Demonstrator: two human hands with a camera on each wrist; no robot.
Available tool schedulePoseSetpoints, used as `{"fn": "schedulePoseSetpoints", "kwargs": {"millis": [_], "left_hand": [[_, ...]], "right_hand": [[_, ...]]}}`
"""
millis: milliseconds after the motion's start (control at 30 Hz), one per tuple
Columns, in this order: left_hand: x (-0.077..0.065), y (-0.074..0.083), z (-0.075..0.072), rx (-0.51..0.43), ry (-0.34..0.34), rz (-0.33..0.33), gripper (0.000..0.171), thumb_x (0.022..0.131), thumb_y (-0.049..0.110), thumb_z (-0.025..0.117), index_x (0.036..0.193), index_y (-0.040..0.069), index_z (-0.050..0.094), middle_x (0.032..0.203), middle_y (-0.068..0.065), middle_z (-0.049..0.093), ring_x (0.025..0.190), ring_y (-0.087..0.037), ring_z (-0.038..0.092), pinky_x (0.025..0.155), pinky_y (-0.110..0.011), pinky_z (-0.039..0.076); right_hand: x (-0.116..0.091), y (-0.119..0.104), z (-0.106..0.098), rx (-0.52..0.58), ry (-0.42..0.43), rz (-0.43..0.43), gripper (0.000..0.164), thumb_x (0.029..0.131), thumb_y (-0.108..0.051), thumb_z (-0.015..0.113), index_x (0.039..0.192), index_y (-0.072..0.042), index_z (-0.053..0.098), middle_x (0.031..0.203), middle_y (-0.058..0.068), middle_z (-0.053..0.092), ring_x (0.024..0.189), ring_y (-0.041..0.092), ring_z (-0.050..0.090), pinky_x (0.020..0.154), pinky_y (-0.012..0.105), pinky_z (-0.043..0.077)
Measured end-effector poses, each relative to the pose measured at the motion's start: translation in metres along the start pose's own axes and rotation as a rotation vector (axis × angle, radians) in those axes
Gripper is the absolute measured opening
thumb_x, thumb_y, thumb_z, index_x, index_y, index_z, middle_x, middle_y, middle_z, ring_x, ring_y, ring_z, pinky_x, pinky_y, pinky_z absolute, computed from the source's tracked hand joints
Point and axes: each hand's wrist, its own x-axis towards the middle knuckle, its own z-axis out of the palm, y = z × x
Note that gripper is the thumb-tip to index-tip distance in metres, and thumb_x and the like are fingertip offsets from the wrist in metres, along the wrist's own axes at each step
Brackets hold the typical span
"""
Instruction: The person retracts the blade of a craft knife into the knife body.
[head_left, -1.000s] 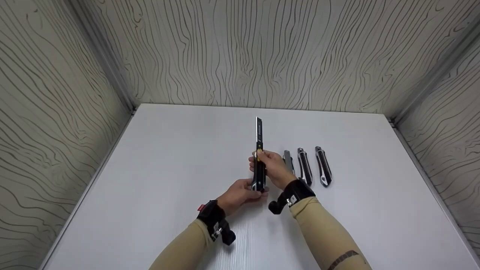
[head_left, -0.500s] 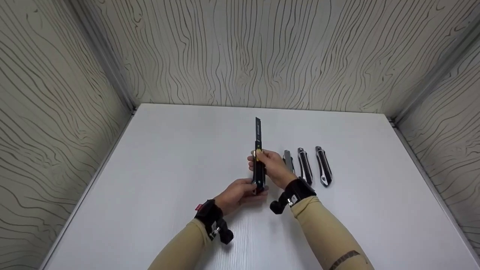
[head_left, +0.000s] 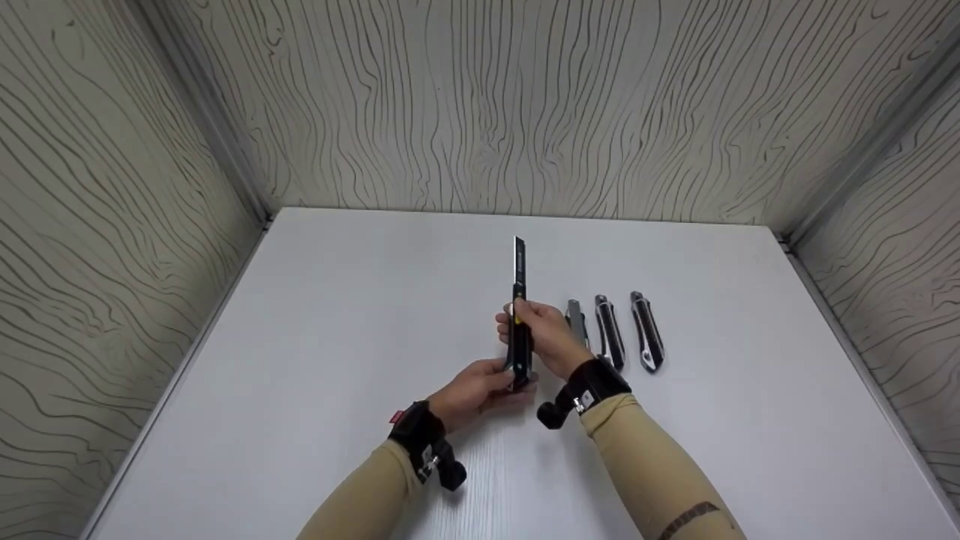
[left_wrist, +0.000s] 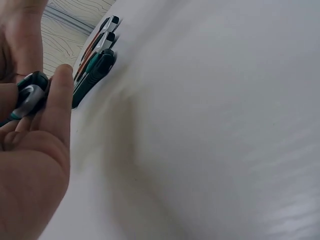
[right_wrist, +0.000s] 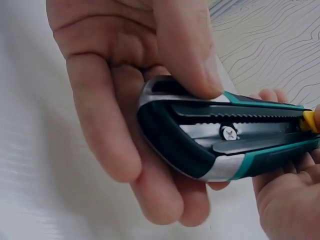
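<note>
Both hands hold a black utility knife (head_left: 519, 346) above the table, its long dark blade (head_left: 520, 259) extended and pointing away. My left hand (head_left: 472, 390) pinches the butt end; in the right wrist view that hand's thumb (right_wrist: 187, 50) lies on the handle's edge. Higher up, my right hand (head_left: 553, 337) grips the handle, its thumb on the yellow slider (right_wrist: 309, 121). Green trim and a screw (right_wrist: 229, 133) show on the handle up close. The left wrist view catches only the knife's butt (left_wrist: 33, 94) between the fingers.
Three more utility knives lie side by side to the right: a grey one (head_left: 577, 319) partly behind the right hand, a middle one (head_left: 610, 330) and an outer one (head_left: 648, 334). The white table (head_left: 337, 315) meets patterned panels (head_left: 480, 112) at the back and sides.
The knife has turned slightly back and forth, its blade edge showing bright again now. My left hand has shifted a little left. The knives on the table have stayed put.
</note>
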Motion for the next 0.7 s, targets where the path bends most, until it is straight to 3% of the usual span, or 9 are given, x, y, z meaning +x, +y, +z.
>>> {"fn": "schedulePoseSetpoints", "kwargs": {"millis": [300,700], "left_hand": [[-0.0029,0.0006,-0.0058,0.037,-0.082,0.017,0.039,0.102,0.011,0.044,0.138,-0.005,0.046,0.14,-0.024,0.053,0.125,-0.025,0.059,0.11,-0.042,0.043],[-0.0036,-0.0001,-0.01,0.029,-0.15,-0.004,0.045,0.1,0.006,0.045,0.142,-0.009,0.037,0.142,-0.029,0.047,0.125,-0.027,0.058,0.11,-0.041,0.042]], "right_hand": [[0.0007,0.0018,0.0076,0.02,0.026,-0.046,0.038,0.104,-0.023,0.045,0.125,0.008,0.052,0.097,0.008,0.066,0.088,0.016,0.068,0.09,0.032,0.057],[-0.0015,0.005,0.0044,0.014,-0.035,-0.051,0.042,0.105,-0.022,0.043,0.13,0.011,0.045,0.101,0.008,0.065,0.092,0.016,0.067,0.093,0.033,0.055]]}}
